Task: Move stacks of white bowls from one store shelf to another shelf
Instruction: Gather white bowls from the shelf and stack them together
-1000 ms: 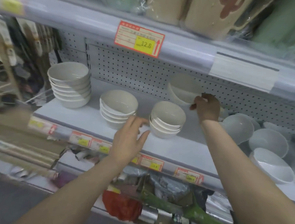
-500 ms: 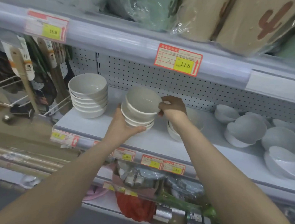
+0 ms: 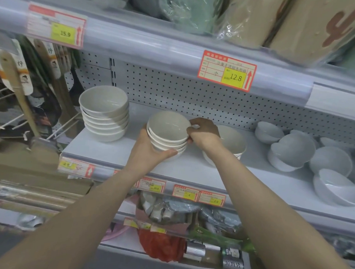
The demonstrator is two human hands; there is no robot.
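While I watch head view, left hand (image 3: 149,153) cups stack of white bowls (image 3: 168,132) from left, thumb curled under lowest bowl; right hand (image 3: 203,133) pinches top rim on right side. Stack at middle of shelf (image 3: 111,149), between taller stack (image 3: 104,113) and another stack (image 3: 235,141); lifted or resting, I cannot tell.

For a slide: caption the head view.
Left hand and right hand grip a stack of white bowls at the store shelf, beside a taller stack.
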